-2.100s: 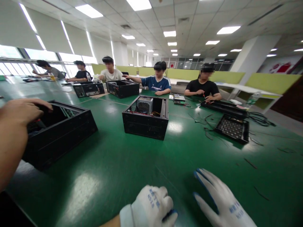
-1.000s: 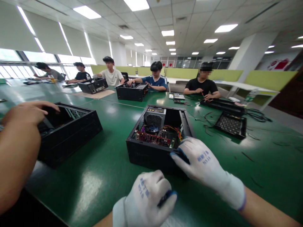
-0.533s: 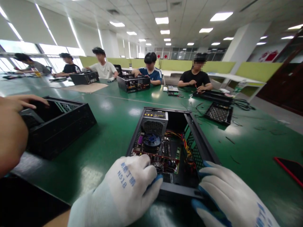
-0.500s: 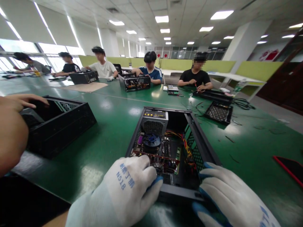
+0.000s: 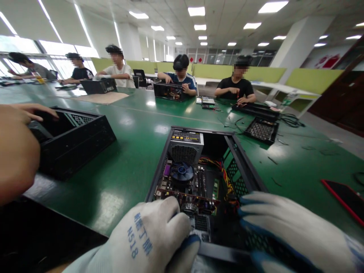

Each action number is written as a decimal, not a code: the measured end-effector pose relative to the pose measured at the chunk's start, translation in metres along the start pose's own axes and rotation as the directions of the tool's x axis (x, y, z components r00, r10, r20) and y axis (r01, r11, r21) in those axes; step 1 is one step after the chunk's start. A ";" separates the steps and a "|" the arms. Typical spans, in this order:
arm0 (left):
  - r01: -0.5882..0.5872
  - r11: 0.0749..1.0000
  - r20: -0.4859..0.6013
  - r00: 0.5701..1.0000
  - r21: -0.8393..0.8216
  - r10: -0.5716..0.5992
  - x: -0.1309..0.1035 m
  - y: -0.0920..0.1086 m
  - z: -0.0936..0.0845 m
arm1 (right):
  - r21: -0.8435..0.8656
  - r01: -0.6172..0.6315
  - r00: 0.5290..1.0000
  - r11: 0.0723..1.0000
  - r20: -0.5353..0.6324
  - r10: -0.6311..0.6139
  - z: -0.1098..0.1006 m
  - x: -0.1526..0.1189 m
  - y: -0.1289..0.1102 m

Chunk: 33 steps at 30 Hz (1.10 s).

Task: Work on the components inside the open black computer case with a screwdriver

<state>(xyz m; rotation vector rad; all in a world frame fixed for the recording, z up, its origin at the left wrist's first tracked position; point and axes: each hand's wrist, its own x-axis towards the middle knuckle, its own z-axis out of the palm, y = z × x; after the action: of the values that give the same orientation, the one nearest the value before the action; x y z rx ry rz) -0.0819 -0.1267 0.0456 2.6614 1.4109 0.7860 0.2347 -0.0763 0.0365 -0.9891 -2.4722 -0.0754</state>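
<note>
An open black computer case point(image 5: 250, 167) lies in front of me, its inside facing up. It holds a power supply point(image 5: 186, 146), a round cooling fan point(image 5: 182, 171), a circuit board and red and yellow cables point(image 5: 224, 174). My left hand point(image 5: 156, 231), in a white and blue glove, is closed on the near left part of the case; its fingertips are partly hidden. My right hand point(image 5: 287, 223), gloved too, grips the near right corner of the case, thumb below and fingers over the edge.
Another person's bare arm point(image 5: 17, 151) reaches into a second black case point(image 5: 82, 144) at the left. A red-edged black object point(image 5: 344, 201) lies at the right. Beyond are a black tray point(image 5: 261, 131), loose cables point(image 5: 291, 120) and several people working at the green table point(image 5: 136, 151).
The open case and both my hands appear slightly closer and lower, with more of the case's inside showing. Across the table, people's hands and a case have shifted.
</note>
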 end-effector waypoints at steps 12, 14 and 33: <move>0.198 0.974 -0.007 0.980 -0.108 -0.200 0.005 0.003 -0.014 | -0.241 0.343 0.755 0.908 0.645 -0.114 0.065 0.166 -0.030; 0.195 0.975 -0.043 0.979 -0.106 -0.200 0.004 0.000 -0.013 | -0.245 0.382 0.743 0.891 0.654 -0.139 0.072 0.169 -0.032; 0.151 0.975 0.143 0.974 0.162 -0.175 0.068 -0.030 -0.002 | -0.416 0.060 0.892 0.907 0.430 0.138 0.028 0.152 0.029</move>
<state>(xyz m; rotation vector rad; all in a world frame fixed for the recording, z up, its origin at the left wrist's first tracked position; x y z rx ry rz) -0.0746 -0.0565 0.0683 2.5985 1.6809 0.4626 0.1477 0.0483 0.0762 -1.3658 -2.9327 -0.4282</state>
